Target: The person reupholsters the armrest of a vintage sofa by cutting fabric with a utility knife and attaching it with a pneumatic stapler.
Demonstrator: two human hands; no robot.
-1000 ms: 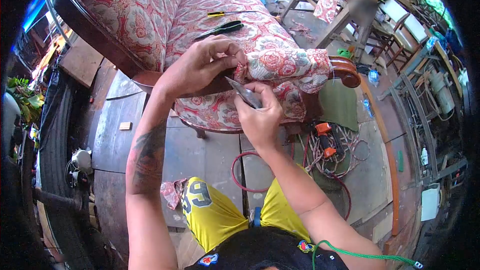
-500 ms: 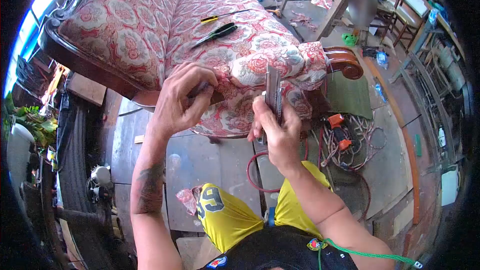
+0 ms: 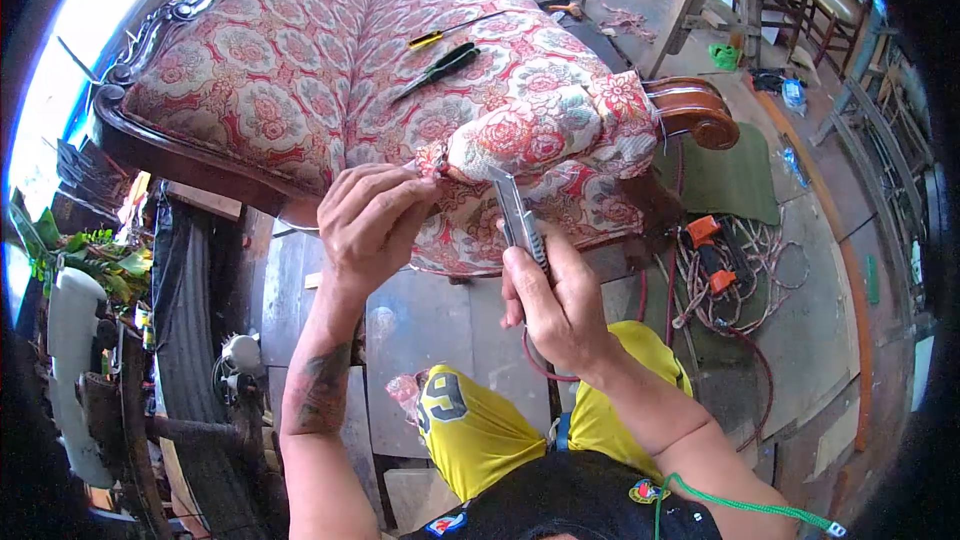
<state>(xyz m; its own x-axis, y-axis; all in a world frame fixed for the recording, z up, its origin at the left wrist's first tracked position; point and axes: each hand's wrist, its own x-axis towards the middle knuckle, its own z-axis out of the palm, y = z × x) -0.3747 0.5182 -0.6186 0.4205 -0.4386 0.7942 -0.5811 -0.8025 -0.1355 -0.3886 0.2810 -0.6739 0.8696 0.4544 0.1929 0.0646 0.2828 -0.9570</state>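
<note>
A floral upholstered sofa (image 3: 440, 0) fills the upper middle, with a carved wooden arm end (image 3: 690, 118). At its near edge my left hand (image 3: 372, 220) is closed, thumb and fingertips pinching a small tuft of upholstery fabric (image 3: 432, 156). My right hand (image 3: 560, 305) grips a utility knife (image 3: 516, 215) with its blade out. The blade tip points up and left, close to the padded fabric roll (image 3: 520, 135); whether it touches cannot be made out. Scissors with dark handles (image 3: 440, 70) lie on the seat beside a yellow-handled screwdriver (image 3: 428, 38).
Tangled cords and an orange-and-black tool (image 3: 712, 255) lie on the floor at right, by a green mat (image 3: 730, 175). A red hose (image 3: 545, 365) runs near my knees. Wooden trestles (image 3: 690, 15) stand behind; plants (image 3: 110, 255) and clutter line the left.
The knife has tipped from nearly upright to leaning left, its blade nearer the fabric roll. My left hand has turned slightly, still at the fabric edge. The whole view has shifted a little.
</note>
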